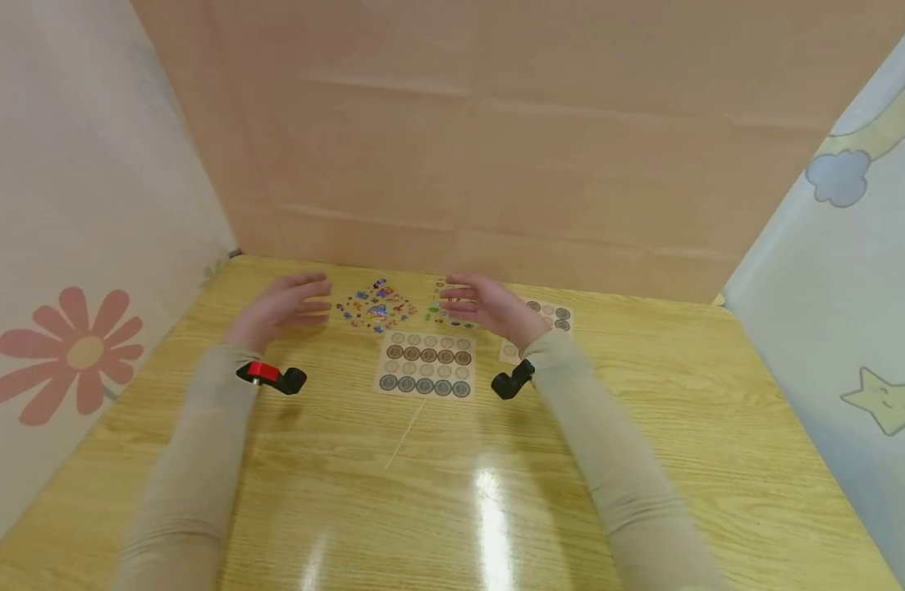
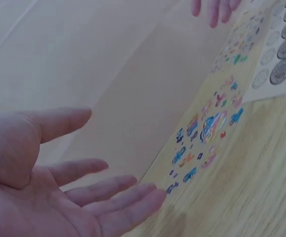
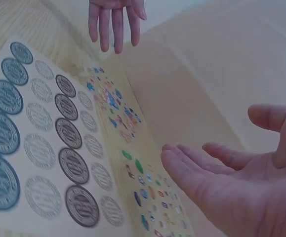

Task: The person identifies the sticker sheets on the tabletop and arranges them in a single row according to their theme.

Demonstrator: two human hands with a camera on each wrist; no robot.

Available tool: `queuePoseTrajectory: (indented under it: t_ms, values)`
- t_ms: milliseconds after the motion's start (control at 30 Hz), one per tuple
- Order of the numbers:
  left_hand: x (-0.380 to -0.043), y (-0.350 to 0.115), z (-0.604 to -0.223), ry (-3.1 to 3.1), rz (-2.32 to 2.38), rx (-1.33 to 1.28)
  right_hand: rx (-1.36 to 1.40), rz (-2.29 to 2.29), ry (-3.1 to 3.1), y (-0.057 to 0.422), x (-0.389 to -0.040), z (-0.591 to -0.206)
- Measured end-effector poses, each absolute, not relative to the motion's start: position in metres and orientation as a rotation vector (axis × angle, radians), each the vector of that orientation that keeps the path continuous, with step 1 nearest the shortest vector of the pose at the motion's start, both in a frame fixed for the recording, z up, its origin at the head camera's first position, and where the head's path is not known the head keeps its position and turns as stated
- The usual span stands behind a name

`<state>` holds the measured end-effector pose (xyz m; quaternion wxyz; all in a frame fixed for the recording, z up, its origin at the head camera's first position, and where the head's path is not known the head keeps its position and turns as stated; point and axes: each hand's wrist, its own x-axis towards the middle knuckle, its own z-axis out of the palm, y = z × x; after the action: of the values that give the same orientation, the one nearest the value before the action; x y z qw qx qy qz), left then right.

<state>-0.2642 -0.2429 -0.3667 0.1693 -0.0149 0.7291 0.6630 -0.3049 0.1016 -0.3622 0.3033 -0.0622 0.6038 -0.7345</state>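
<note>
My left hand [image 1: 284, 310] hovers over the far left of the table, fingers straight and nothing in them. Facing it, my right hand [image 1: 489, 304] hangs with relaxed fingers over a clear sheet of small colourful stickers [image 3: 155, 197]. Between the hands lies another clear sheet of bright stickers [image 1: 378, 312], with a larger blue and pink figure at its middle. Nearer me is a pale sheet of round stamp-like stickers [image 1: 425, 367] in dark and light rows. A second sheet of round stickers [image 1: 563, 316] is partly hidden under my right hand and wrist.
The wooden table [image 1: 334, 501] meets a tan backdrop [image 1: 482, 180] just behind the sticker sheets. Printed cloth walls stand at the left [image 1: 75, 246] and right [image 1: 851, 287]. A thin pale strip [image 1: 404, 435] shows on the table in front of the round stickers.
</note>
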Motion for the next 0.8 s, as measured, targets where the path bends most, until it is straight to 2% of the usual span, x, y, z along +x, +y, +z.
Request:
queuePoseTrajectory:
  t_ms: [233, 800]
  values:
    - [-0.258, -0.233, -0.372, 2.005, 1.953, -0.235, -0.097, -2.019, 1.495, 0.088, -0.308, -0.38]
    - [-0.26, -0.228, -0.38, 1.854, 2.099, -0.445, -0.083, -2.01, 1.385, 0.072, -0.313, -0.393]
